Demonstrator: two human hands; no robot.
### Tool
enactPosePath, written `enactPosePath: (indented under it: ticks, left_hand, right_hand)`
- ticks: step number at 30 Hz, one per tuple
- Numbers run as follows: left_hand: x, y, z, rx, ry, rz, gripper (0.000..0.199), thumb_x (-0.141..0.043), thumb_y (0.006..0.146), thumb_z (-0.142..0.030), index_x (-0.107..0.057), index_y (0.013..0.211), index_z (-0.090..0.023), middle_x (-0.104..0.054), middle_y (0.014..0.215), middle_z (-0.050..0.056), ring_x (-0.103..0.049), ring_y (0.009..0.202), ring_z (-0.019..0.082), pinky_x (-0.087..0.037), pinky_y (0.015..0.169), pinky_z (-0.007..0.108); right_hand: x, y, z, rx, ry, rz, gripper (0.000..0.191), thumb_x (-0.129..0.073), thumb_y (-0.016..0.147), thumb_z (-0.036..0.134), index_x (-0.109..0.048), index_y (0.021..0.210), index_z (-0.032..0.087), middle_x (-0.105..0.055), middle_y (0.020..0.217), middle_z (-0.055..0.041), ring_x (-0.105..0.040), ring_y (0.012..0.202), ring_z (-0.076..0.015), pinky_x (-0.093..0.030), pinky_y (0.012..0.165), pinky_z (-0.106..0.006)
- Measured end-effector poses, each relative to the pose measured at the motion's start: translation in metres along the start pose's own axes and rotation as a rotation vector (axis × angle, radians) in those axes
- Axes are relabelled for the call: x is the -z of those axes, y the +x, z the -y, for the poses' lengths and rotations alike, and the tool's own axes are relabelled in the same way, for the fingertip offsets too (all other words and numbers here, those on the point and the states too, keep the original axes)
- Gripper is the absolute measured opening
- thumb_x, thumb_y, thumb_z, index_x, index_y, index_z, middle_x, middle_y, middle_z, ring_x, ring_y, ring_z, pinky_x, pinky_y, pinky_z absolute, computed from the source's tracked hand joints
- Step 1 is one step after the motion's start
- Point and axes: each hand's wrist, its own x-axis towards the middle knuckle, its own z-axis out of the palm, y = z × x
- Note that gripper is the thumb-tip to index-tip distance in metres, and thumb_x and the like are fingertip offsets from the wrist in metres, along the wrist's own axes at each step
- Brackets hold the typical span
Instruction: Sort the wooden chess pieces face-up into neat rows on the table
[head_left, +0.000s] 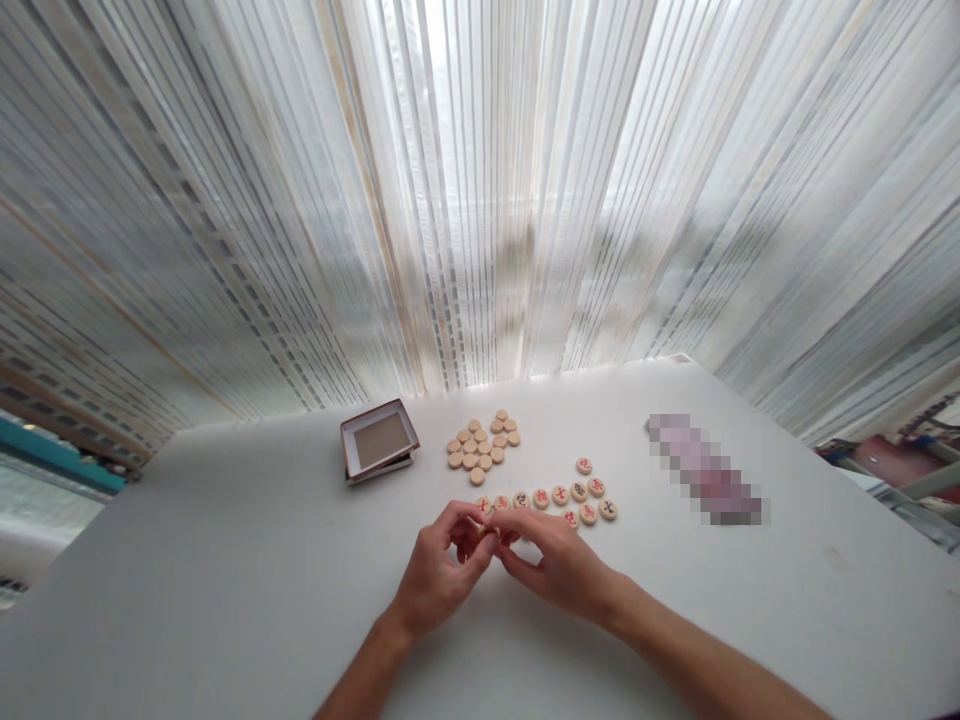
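Note:
Close together near the front of the piece rows, my left hand (437,567) and my right hand (561,562) meet at their fingertips. A round wooden Chinese chess piece (490,533) shows partly between them, pinched by the fingers; its face is hidden. Just beyond my fingers lies a row of face-up chess pieces (541,498) with red or black characters. A shorter second row (588,514) sits nearer, partly covered by my right hand. One red-marked piece (583,466) lies apart behind the rows.
Farther back, a cluster of blank-side-up pieces (470,461) lies on the white table (247,570). An open shallow box (379,440) stands to their left. A blurred pinkish object (701,468) rests at the right. Sheer striped curtains (480,200) hang along the table's far edge.

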Motion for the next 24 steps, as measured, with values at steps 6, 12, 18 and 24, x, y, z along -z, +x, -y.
enactPosePath:
  ticks: [6, 12, 18, 24]
  left_hand:
    - [-0.0002, 0.0005, -0.0027, 0.005, -0.058, 0.035, 0.015, -0.055, 0.095, -0.033, -0.055, 0.101, -0.019, -0.063, 0.07, 0.0, -0.057, 0.061, 0.012, -0.046, 0.056, 0.021]
    - [0.0004, -0.0005, -0.0006, -0.004, -0.113, 0.063, 0.019, -0.052, 0.097, -0.034, -0.054, 0.107, -0.018, -0.062, 0.076, 0.002, -0.058, 0.067, 0.014, -0.047, 0.054, 0.021]
    - [0.0004, -0.0017, -0.0012, -0.023, -0.107, 0.088, 0.018, -0.054, 0.096, -0.029, -0.052, 0.111, -0.02, -0.064, 0.081, 0.002, -0.059, 0.073, 0.014, -0.049, 0.06, 0.022]
    - [0.0006, -0.0011, -0.0039, -0.043, -0.062, 0.098, 0.015, -0.055, 0.095, -0.026, -0.054, 0.108, -0.019, -0.066, 0.085, 0.003, -0.057, 0.069, 0.012, -0.049, 0.065, 0.023]
  right_hand:
    - [0.001, 0.0017, 0.0014, -0.011, 0.033, -0.003, 0.029, -0.057, 0.091, 0.016, -0.061, 0.118, 0.025, -0.072, 0.096, -0.0032, -0.068, 0.08, -0.0148, -0.056, 0.076, -0.027]
    - [0.0018, 0.0037, 0.0048, 0.002, 0.062, -0.055, 0.027, -0.058, 0.09, 0.015, -0.061, 0.114, 0.024, -0.071, 0.09, -0.0017, -0.066, 0.077, -0.0132, -0.056, 0.074, -0.024]
    - [0.0031, 0.0036, 0.0068, -0.014, 0.067, -0.06, 0.03, -0.059, 0.087, 0.011, -0.059, 0.114, 0.025, -0.07, 0.093, -0.0009, -0.065, 0.078, -0.0124, -0.055, 0.075, -0.023]
    - [0.0064, 0.0036, 0.0065, -0.041, 0.028, -0.043, 0.022, -0.057, 0.088, 0.011, -0.061, 0.105, 0.024, -0.065, 0.091, -0.0018, -0.062, 0.079, -0.0136, -0.052, 0.074, -0.025]
